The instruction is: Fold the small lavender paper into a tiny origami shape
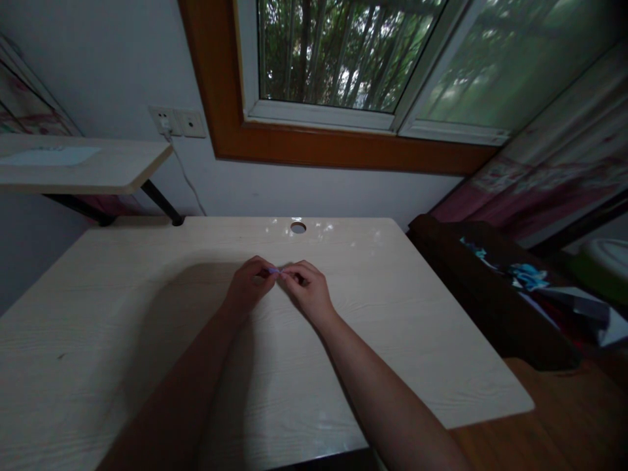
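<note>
Over the middle of the pale wood-grain table [383, 327], my left hand [248, 282] and my right hand [310, 288] meet fingertip to fingertip. Between them is a tiny purple piece [273, 270], too small for me to make out its kind. The left thumb and forefinger pinch it from one side. On the other side, the right thumb and forefinger are closed at its end. Most of the piece is hidden by the fingers.
A round cable hole [298, 227] lies near the table's back edge. At the left, a raised shelf [142, 163] bears a sheet of paper [49, 155]. A white cable [186, 173] hangs from a wall socket [177, 122]. Dark furniture [461, 281] with clutter stands at the right.
</note>
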`<state>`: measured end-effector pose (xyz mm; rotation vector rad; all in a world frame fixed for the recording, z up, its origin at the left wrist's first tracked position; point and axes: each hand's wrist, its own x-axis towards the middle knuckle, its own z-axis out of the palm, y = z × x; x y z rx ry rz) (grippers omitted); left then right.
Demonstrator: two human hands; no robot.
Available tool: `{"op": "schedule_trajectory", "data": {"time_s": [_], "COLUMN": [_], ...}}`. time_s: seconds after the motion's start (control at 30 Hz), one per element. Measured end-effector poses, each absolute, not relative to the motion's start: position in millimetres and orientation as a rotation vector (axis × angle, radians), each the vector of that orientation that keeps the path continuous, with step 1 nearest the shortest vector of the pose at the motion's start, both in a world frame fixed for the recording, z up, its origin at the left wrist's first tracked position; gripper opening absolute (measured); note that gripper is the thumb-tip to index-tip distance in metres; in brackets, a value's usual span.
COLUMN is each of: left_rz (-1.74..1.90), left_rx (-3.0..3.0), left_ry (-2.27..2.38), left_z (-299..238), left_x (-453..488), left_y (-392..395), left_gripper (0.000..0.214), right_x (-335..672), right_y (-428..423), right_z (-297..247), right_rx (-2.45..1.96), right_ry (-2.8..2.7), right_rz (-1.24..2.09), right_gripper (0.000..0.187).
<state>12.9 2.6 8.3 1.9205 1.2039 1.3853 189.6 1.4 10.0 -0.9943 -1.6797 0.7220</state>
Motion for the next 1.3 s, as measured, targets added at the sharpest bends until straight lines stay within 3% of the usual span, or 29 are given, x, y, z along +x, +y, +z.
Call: {"op": "schedule_trajectory", "data": {"time_s": [0.33, 1.3], "left_rz": [1.259, 1.187], "left_rx": [1.755, 1.501], "left_ry": [1.252, 1.228], "left_z": [3.1, 10.0], "left_x": [15.6, 13.3], "left_y": [0.9, 0.3], "left_gripper": [0.016, 0.020], "right_x": [190.7, 193.0], "right_y": [3.7, 6.5], "right_z": [9.1, 6.2], "right_rx": [-1.005, -0.970], "right_ry": [-1.613, -1.570], "right_rz": [0.761, 0.972], "right_gripper": [0.010, 0.013]}}
